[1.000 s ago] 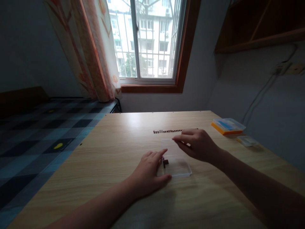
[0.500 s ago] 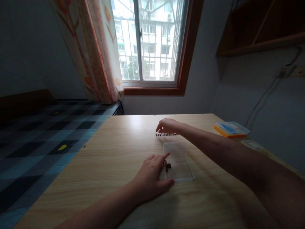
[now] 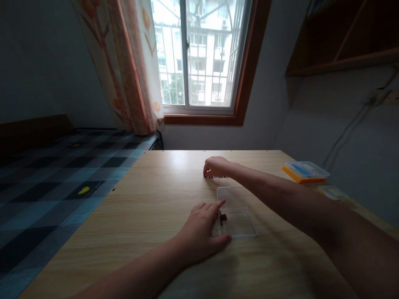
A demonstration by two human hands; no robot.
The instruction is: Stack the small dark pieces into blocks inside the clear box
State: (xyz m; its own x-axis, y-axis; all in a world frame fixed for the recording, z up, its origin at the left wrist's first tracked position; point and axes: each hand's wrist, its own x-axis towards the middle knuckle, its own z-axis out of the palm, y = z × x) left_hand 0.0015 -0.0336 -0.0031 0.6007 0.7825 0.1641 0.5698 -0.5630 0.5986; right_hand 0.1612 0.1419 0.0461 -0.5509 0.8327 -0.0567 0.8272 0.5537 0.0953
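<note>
A small clear plastic box [image 3: 238, 232] lies with its lid folded back on the table, a few dark brown pieces [image 3: 223, 217] inside at its left. My left hand [image 3: 204, 226] rests against that left side, fingers and thumb spread along the box. Farther back, a row of several tiny dark brown pieces [image 3: 218, 177] runs across the wood. At the row's left end my right hand [image 3: 215, 166] reaches down, thumb and fingertips pinched on one small dark piece [image 3: 205, 176]. The hand and forearm cover part of the row.
On the table [image 3: 149, 195], an orange-and-clear case [image 3: 305, 171] sits at the right edge, with another clear box [image 3: 332, 192] nearer me. A bed with a checked cover [image 3: 102, 166] adjoins the left side. Ahead is a window [image 3: 208, 54].
My right hand has lowered to the left end of the row, and its fingers have closed on a piece there. My left hand stays at the box. The view has shifted slightly.
</note>
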